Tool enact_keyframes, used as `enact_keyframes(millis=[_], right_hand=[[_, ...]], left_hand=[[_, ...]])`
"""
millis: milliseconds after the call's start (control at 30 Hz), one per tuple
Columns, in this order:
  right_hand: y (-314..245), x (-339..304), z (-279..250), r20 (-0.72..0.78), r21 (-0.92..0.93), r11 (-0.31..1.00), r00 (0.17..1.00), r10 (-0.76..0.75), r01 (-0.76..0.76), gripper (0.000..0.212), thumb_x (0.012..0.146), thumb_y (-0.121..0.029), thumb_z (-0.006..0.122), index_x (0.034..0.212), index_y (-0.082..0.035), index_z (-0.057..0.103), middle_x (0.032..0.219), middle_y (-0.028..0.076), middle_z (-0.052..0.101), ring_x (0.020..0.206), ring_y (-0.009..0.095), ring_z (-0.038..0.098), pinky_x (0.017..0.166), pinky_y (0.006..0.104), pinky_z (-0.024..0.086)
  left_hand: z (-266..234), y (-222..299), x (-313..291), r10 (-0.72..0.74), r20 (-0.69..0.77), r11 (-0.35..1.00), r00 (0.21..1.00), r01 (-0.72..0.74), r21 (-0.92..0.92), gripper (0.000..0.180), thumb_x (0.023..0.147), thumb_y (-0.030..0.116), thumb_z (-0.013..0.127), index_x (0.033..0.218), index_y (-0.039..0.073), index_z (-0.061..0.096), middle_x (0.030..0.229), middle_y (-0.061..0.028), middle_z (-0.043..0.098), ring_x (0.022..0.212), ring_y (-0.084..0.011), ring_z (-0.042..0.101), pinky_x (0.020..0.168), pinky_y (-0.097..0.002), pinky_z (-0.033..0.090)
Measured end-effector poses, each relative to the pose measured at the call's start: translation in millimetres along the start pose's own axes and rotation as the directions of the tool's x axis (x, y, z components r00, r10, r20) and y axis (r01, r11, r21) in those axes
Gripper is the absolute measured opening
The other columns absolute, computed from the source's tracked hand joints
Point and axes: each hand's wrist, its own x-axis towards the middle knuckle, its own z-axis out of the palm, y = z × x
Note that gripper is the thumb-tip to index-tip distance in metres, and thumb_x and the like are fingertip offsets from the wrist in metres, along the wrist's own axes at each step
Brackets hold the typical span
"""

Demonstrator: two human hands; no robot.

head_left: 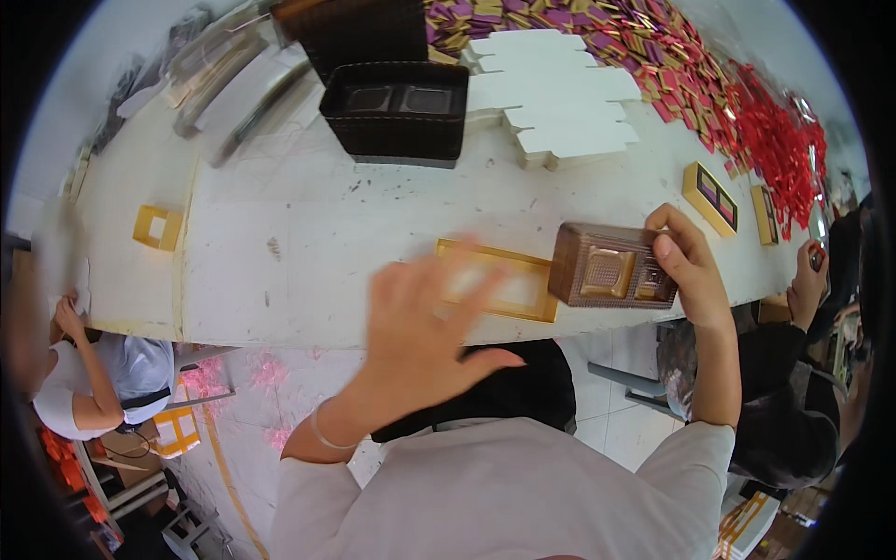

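Observation:
My right hand (695,271) grips the right end of a stack of brown plastic trays (597,280), its thumb on the front and its fingers over the top. The stack is tilted so that two moulded compartments show. Flat on the table beside it lies a gold rectangular box frame (527,315) with an open middle; the stack overlaps its right end. Over the left part of that frame is my left hand (420,327), smeared by motion, with fingers spread, thumb out and nothing visible in it.
A dark tray stack (397,131) stands at the back, beside piled white card pieces (560,103). Small purple, red and gold pieces (672,79) and red ribbons (775,149) heap at far right. Gold boxes (698,205) lie right, a small gold frame (142,230) left. Co-workers sit either side.

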Motion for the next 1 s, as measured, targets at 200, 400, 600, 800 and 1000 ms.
enact_keyframes(millis=[200,400,600,800,1000], right_hand=[[-3,12,43,0.144,-0.224,0.967,0.978,0.153,-0.118,0.037,0.093,-0.040,0.059,0.090,-0.005,0.048,0.071,0.005,0.054,0.068,0.007,0.047,0.058,0.0246,0.039],[-3,33,47,0.148,-0.245,0.966,0.982,0.118,-0.079,0.036,0.097,-0.041,0.052,0.101,-0.006,0.043,0.071,0.009,0.059,0.062,0.012,0.053,0.053,0.0287,0.041],[-17,10,29,0.293,-0.538,0.718,0.896,-0.333,0.442,0.051,0.090,-0.034,0.061,0.133,-0.012,0.048,0.113,0.015,0.052,0.089,0.026,0.055,0.077,0.0355,0.047],[0,1,17,0.462,-0.602,0.497,0.780,-0.422,0.625,0.054,0.075,-0.029,0.075,0.123,-0.011,0.061,0.111,0.014,0.053,0.093,0.029,0.057,0.078,0.0375,0.049],[-7,-3,26,0.465,-0.614,0.473,0.774,-0.430,0.632,0.061,0.067,-0.021,0.078,0.125,-0.010,0.059,0.109,0.014,0.054,0.091,0.029,0.058,0.076,0.0364,0.050]], left_hand=[[2,-44,7,-0.129,0.315,0.928,0.940,0.227,-0.297,0.092,0.067,0.026,0.083,0.143,0.008,0.036,0.136,-0.0156,0.046,0.108,-0.0310,0.054,0.090,-0.0362,0.048],[27,-23,13,-0.205,0.321,0.863,0.925,0.326,-0.386,0.091,0.068,0.020,0.083,0.144,0.010,0.035,0.123,-0.0144,0.055,0.105,-0.0310,0.059,0.089,-0.0360,0.049],[35,-23,13,-0.164,0.231,0.899,0.959,0.242,-0.366,0.075,0.066,0.021,0.084,0.128,0.009,0.045,0.113,-0.0109,0.057,0.096,-0.0293,0.061,0.078,-0.0347,0.051],[33,-23,15,-0.174,0.264,0.887,0.949,0.268,-0.377,0.075,0.066,0.020,0.084,0.128,0.009,0.045,0.113,-0.0112,0.057,0.094,-0.0295,0.061,0.076,-0.0351,0.051],[33,-22,15,-0.163,0.249,0.887,0.955,0.252,-0.387,0.080,0.069,0.020,0.082,0.136,0.010,0.039,0.115,-0.0134,0.057,0.096,-0.0319,0.060,0.079,-0.0375,0.049]])
